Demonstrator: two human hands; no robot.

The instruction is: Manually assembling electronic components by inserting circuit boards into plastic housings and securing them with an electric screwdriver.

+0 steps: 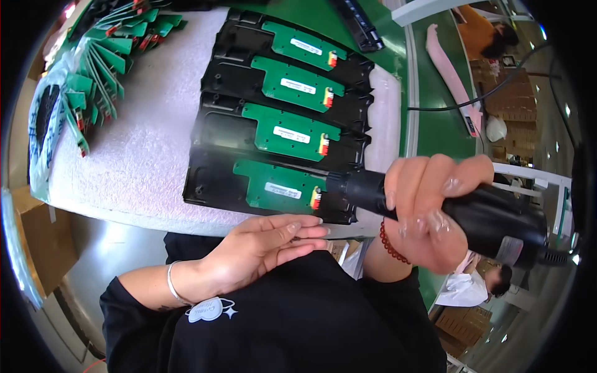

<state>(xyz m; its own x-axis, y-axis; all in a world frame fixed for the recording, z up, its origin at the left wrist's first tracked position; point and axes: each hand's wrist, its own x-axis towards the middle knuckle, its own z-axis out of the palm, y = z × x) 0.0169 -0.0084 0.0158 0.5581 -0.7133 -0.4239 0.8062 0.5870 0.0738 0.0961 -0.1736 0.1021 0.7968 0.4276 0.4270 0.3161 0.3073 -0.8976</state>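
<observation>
My right hand (435,211) is wrapped round a black electric screwdriver (497,217), held level with its nose toward the left. Its thin shaft reaches over the nearest of several black plastic housings (211,177), blurred; whether the tip touches anything I cannot tell. In each housing lies a green circuit board (255,186) with a white label and a red-and-yellow connector (316,198). My left hand (267,242) is just off the near edge of that row, fingers stretched out and slightly apart, with the thumb beside them. Nothing shows in it.
The housings rest on a white foam pad (124,168) on a green table (435,133). At the far left stands a bundle of green boards (102,74) by a plastic-wrapped roll. Another black housing (354,25) lies behind. A cable (472,102) crosses at right; people work beyond.
</observation>
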